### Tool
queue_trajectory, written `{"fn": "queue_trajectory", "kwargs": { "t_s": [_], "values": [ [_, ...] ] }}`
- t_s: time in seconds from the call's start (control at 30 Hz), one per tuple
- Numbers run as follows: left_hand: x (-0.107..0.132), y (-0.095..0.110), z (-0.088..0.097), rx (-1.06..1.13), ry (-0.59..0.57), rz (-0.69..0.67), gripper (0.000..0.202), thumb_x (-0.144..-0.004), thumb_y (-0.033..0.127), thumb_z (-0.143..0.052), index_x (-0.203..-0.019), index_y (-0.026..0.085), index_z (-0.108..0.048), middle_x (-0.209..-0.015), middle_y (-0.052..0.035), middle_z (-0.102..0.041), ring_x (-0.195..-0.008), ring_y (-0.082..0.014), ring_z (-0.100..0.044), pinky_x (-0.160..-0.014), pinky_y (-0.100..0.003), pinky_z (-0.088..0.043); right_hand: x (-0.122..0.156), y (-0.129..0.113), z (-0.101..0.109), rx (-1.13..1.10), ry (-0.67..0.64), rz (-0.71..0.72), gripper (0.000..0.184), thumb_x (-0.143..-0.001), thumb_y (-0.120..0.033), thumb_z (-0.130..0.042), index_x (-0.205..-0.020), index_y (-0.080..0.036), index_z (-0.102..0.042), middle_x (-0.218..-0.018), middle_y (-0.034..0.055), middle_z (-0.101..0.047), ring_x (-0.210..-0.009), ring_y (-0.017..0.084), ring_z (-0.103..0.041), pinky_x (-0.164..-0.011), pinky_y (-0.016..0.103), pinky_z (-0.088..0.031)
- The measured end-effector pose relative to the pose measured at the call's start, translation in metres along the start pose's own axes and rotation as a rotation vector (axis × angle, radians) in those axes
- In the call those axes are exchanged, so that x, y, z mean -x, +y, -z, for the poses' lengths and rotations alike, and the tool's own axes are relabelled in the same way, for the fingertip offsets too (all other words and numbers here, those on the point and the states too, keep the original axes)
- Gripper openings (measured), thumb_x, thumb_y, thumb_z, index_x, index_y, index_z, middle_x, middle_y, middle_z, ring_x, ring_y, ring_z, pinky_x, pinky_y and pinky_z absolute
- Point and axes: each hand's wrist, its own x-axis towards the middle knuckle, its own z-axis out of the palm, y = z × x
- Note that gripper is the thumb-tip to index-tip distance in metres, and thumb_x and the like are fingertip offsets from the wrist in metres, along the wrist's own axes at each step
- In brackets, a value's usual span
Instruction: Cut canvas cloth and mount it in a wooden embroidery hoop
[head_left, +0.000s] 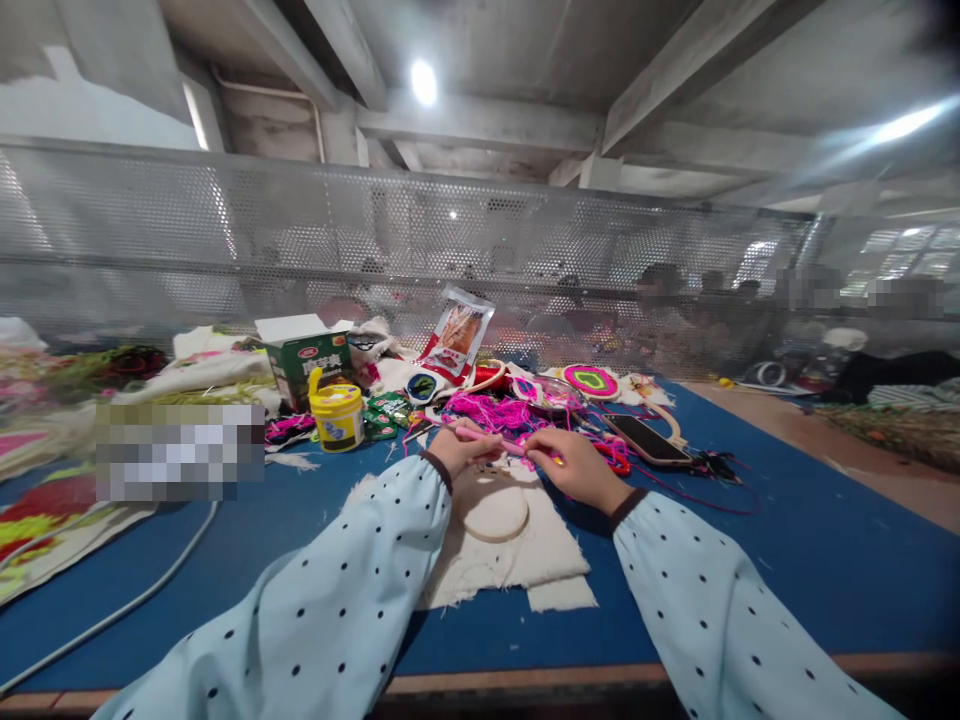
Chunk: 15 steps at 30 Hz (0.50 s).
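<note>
Above a piece of cream cloth (555, 530) set in a round wooden embroidery hoop (499, 538), both my hands are close together. My left hand (459, 452) is closed around a slim pink punch needle (512, 448), held nearly level. The fingertips of my right hand (576, 465) pinch at its right end; whether they also grip a strand of yarn is too small to tell. A tangle of magenta yarn (487, 412) lies just behind my hands. The cloth has frayed edges and rests flat on the blue table.
A phone (646, 440) lies to the right. Left of my hands stand a yellow tub (336, 415) and a green box (304, 365). Finished hoop pieces (590, 381) and a snack packet (457, 332) sit behind. A grey cable (150, 590) crosses the blue table (300, 520); a perforated metal screen (420, 230) stands beyond.
</note>
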Motion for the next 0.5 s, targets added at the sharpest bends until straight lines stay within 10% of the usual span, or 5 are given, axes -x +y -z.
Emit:
{"fn": "queue_trajectory", "kwargs": {
  "t_s": [0.5],
  "values": [
    [0.000, 0.017, 0.005, 0.056, 0.070, -0.020, 0.042, -0.045, 0.030, -0.085, -0.063, 0.013, -0.052, -0.059, -0.0039, -0.067, -0.057, -0.0153, -0.065, -0.062, -0.028, -0.054, 0.000, 0.004, 0.002, -0.007, 0.015, -0.036, 0.017, -0.085, -0.027, -0.048, -0.094, -0.019, -0.060, -0.088, 0.0057, -0.063, -0.075, 0.016, -0.055, -0.068, 0.028, -0.043]
  ]
}}
